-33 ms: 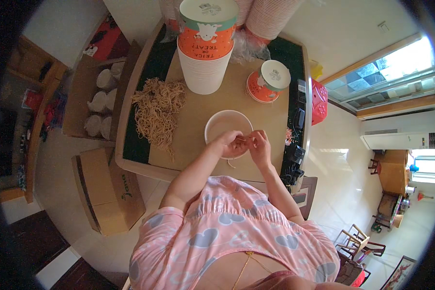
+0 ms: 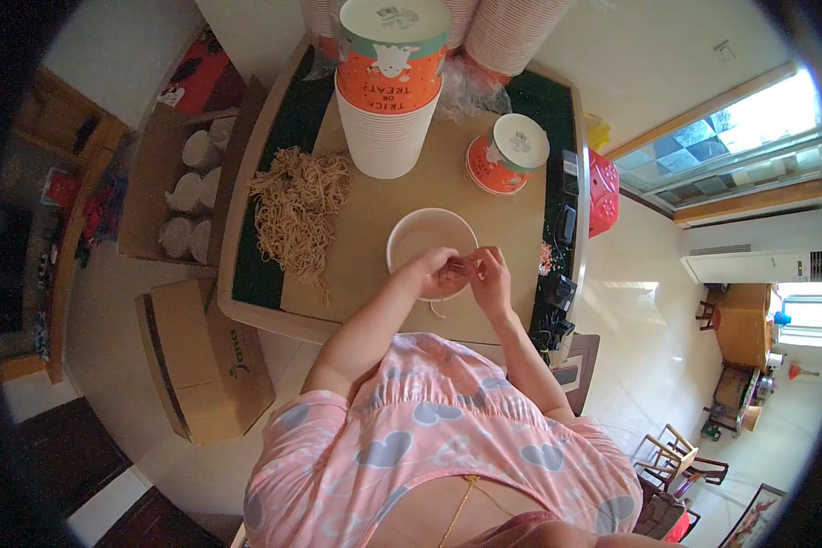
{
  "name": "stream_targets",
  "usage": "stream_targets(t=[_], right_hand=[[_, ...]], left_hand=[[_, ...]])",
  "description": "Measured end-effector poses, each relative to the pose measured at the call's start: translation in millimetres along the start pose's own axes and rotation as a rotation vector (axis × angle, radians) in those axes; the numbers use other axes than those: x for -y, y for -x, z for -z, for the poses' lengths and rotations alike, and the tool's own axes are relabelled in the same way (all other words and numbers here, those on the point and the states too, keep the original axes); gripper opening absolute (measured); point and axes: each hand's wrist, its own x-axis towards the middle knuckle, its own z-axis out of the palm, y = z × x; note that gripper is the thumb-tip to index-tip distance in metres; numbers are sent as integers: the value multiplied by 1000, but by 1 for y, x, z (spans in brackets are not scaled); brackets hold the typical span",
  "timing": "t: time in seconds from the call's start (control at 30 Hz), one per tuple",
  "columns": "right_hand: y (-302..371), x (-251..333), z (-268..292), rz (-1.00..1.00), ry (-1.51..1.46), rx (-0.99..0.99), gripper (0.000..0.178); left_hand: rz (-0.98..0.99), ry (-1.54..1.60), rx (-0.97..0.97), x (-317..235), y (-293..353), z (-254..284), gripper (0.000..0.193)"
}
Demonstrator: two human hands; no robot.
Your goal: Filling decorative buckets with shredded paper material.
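A white paper bucket [image 2: 426, 224] stands mouth up at the near middle of the table, and both my hands meet over its near rim. My left hand [image 2: 440, 274] is closed with its fingers curled at the rim. Close beside it, my right hand [image 2: 490, 279] pinches at the same spot. A beige string [image 2: 437, 310] hangs below the bucket's near side; its upper part is hidden by my fingers, which appear to grip it. To the left lies a tangled heap of beige strings [image 2: 301, 210].
A tall stack of orange and white buckets [image 2: 388, 128] stands upside down at the back. Right of it sits a short stack [image 2: 507, 155]. Dark small devices [image 2: 562, 292] line the right table edge. Cardboard boxes [image 2: 205, 361] stand on the floor at left.
My fingertips have shifted very slightly at the rim; everything else looks the same.
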Motion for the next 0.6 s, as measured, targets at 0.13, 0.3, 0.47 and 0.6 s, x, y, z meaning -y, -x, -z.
stream_targets(t=[0.13, 0.3, 0.47, 0.6], right_hand=[[1, -1, -4, 47, 27, 7, 8], [3, 1, 2, 13, -53, -21, 4], [5, -2, 2, 52, -101, -20, 3], [7, -3, 3, 73, -133, -24, 6]], left_hand=[[61, -116, 229, 0, -26, 28, 28], [90, -254, 190, -11, -2, 9, 31], [66, -266, 216, -9, -7, 13, 31], [47, -151, 202, -3, -19, 18, 25]])
